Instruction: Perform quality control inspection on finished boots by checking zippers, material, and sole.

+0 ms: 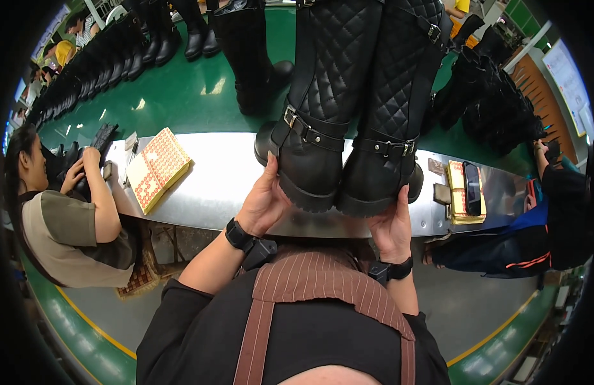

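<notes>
A pair of tall black quilted boots stands upright side by side in front of me, heels toward me, straps and silver buckles round the ankles and near the tops. My left hand (265, 204) grips the left boot (316, 128) low at its heel, thumb up along its outer side. The right boot (390, 135) is held the same way by my right hand (392, 232). The fingers of both hands are partly hidden under the soles. The heels reach the near edge of the metal tabletop (226, 173); whether the soles touch it I cannot tell.
A stack of yellow sheets with red marks (159, 168) lies left, another stack (458, 199) with a phone (471, 186) right. Beyond, a green surface (181, 96) bears a single black boot (249, 58) and rows of boots. Co-workers sit left (72, 218) and stand right (502, 240).
</notes>
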Available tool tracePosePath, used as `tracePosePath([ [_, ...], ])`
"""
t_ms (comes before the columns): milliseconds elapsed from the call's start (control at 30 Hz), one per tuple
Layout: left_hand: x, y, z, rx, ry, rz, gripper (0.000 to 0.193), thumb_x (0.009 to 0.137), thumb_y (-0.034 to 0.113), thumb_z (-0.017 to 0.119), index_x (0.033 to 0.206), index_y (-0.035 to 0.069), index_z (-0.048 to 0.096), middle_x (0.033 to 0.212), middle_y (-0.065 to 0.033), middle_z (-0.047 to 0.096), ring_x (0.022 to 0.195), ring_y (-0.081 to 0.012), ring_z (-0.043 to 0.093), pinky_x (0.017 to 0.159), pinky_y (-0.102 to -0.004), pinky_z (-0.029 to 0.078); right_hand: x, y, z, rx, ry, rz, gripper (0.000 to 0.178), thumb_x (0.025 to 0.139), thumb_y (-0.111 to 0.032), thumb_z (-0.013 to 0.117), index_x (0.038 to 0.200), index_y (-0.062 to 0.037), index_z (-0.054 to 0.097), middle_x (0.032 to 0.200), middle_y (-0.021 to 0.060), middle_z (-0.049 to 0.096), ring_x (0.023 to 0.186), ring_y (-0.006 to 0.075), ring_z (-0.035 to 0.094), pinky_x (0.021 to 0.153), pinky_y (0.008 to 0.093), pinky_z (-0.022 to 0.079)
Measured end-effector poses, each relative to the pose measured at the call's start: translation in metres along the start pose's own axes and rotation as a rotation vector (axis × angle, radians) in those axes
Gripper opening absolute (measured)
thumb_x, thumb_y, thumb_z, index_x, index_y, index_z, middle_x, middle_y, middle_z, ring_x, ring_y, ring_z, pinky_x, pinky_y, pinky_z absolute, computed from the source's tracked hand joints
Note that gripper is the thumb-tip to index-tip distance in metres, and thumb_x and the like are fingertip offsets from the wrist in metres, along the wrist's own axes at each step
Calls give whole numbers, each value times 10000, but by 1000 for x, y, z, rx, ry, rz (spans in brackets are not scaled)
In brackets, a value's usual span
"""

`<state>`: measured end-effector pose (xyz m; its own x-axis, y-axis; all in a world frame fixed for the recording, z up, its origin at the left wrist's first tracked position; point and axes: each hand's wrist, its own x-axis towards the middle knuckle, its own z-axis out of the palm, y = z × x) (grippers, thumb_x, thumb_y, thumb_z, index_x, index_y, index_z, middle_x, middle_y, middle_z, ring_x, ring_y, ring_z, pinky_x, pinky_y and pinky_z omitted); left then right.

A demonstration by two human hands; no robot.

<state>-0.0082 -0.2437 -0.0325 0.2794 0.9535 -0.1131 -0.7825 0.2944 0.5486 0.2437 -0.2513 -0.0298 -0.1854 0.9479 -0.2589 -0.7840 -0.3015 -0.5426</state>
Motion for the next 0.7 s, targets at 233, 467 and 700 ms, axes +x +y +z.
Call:
tracePosePath([
  [233, 2, -3, -1, -70, -3, -17, 694, 959, 544, 414, 1465, 88, 283, 1468, -117, 401, 1348, -267, 401, 1114, -464, 330, 0, 3, 1, 45, -13, -3, 581, 945, -441, 553, 1383, -82, 423, 1380, 99, 508, 1256, 282, 501, 1055, 443, 423],
  [467, 0, -1, -2, -101, -53, -133, 725, 944, 602, 377, 1451, 85, 327, 1458, -133, 406, 1309, -260, 449, 1111, -434, 366, 2, 6, -16, 0, -149, 74, 619, 966, -482, 480, 1415, -65, 395, 1427, 112, 462, 1320, 288, 433, 1106, 444, 346],
  [700, 19, -9, 1, -449, -213, -244, 599, 955, 514, 474, 1376, 88, 465, 1336, -126, 553, 1198, -254, 562, 1052, -416, 436, 13, 13, -25, -781, -81, -333, 877, 839, -242, 727, 1485, 11, 191, 1495, 141, 308, 1340, 269, 377, 1142, 374, 223],
])
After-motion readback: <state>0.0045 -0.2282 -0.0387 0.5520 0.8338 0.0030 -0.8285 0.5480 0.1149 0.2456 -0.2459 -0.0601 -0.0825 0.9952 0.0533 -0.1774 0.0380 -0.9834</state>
